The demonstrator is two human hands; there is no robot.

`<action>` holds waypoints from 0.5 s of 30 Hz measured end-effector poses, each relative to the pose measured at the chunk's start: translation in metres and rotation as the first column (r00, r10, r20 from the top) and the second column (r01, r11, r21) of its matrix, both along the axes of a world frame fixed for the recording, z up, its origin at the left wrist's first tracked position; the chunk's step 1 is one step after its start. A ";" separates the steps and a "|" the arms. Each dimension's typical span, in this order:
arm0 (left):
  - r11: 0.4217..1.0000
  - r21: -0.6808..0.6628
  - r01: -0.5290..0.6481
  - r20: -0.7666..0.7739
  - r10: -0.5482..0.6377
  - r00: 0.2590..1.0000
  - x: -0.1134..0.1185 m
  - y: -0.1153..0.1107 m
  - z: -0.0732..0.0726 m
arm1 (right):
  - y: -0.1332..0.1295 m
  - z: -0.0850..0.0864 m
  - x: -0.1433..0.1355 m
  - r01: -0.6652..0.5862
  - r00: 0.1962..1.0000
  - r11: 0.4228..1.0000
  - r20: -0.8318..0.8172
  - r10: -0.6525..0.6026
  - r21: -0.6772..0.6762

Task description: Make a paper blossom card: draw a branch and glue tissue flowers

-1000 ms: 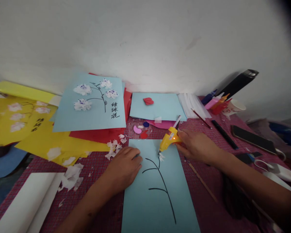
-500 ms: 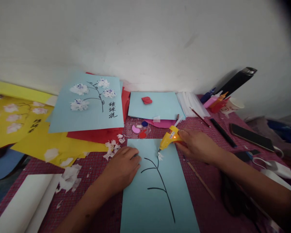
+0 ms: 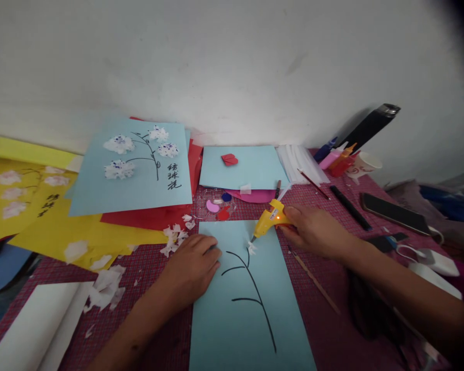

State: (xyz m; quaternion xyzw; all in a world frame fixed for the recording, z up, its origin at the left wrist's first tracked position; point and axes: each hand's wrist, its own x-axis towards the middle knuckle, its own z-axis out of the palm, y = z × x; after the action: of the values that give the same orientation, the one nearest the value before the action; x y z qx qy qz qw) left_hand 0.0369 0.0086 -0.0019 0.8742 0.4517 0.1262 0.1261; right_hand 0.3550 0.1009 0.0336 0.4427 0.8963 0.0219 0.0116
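A light blue sheet [image 3: 251, 330] with a black drawn branch lies before me. My right hand [image 3: 309, 226] is closed round a yellow glue gun [image 3: 268, 219] with a lit orange light. Its nozzle touches or hovers just over a small white paper piece [image 3: 251, 248] at the branch's upper tip. My left hand [image 3: 196, 263] rests on the sheet's left edge, fingers curled together; whether anything is under them is hidden. Torn white paper bits [image 3: 174, 238] lie just beyond it.
A blue sheet with white paper flowers [image 3: 139, 193] lies at the back left, over red and yellow sheets. Paint blobs [image 3: 212, 206] sit beyond the work sheet. At right are a brush [image 3: 313, 184], black marker [image 3: 350, 207], phone [image 3: 394, 214] and paint bottles [image 3: 342, 164].
The whole view has shifted slightly, moving most objects a little to the left. Both hands keep nearly the same pose, and the glue gun's nozzle stays at the white paper piece.
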 end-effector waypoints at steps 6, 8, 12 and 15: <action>1.000 0.013 -0.005 0.003 0.005 1.000 0.000 0.000 0.000 | -0.002 -0.001 0.003 0.015 1.000 1.000 -0.008 -0.015 0.013; 1.000 0.013 -0.002 0.003 0.002 1.000 0.000 0.000 -0.001 | -0.003 -0.001 0.004 0.013 1.000 1.000 -0.001 -0.013 0.009; 1.000 0.018 0.002 0.005 -0.002 1.000 0.000 0.000 -0.001 | -0.004 -0.001 0.007 0.025 0.999 1.000 0.020 -0.025 0.015; 1.000 0.020 0.003 0.008 -0.003 1.000 0.000 0.000 0.000 | -0.005 -0.001 0.008 0.026 0.999 0.999 0.023 -0.026 0.021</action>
State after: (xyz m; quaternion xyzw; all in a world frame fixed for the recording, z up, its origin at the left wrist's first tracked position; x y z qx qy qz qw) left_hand 0.0367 0.0090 -0.0019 0.8756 0.4485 0.1338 0.1192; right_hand 0.3632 0.0955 0.0323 0.4541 0.8900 0.0362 0.0179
